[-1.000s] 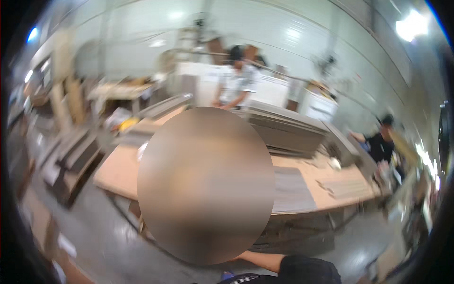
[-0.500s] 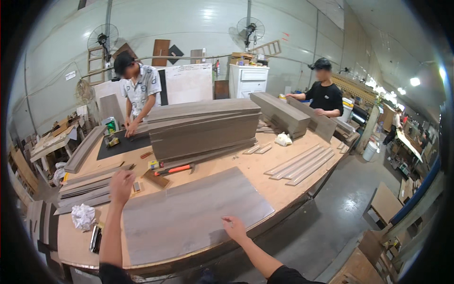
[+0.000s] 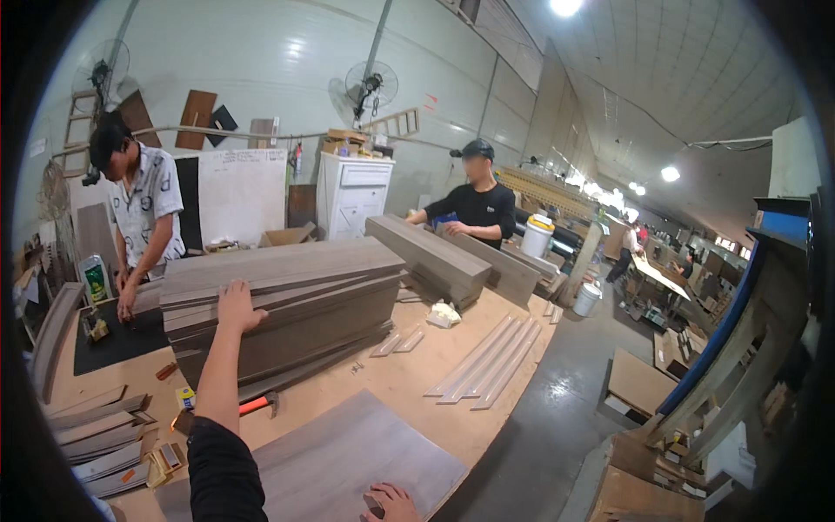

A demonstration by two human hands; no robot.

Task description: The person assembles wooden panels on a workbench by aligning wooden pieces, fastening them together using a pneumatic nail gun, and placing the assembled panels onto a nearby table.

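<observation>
My left hand reaches forward to a tall stack of grey-brown wood-grain panels. Its fingers lie against the upper edges at the near side, with the thumb spread off to the right. At the lower edge of the view my right hand is over a flat grey wood-grain panel on the table. The fingers of that hand are curled, and a dark patch shows beside them; what they hold, if anything, I cannot make out. An orange-handled hammer lies between the stack and the flat panel, partly behind my left forearm.
Several pale strips and a crumpled whitish wad lie on the wooden table. Narrow boards are piled at left. One person works over a black sheet; another handles panels beside a second stack.
My left hand has moved from above the flat panel forward onto the stack. My right hand has moved closer to the lower edge. The whole view has swung right.
</observation>
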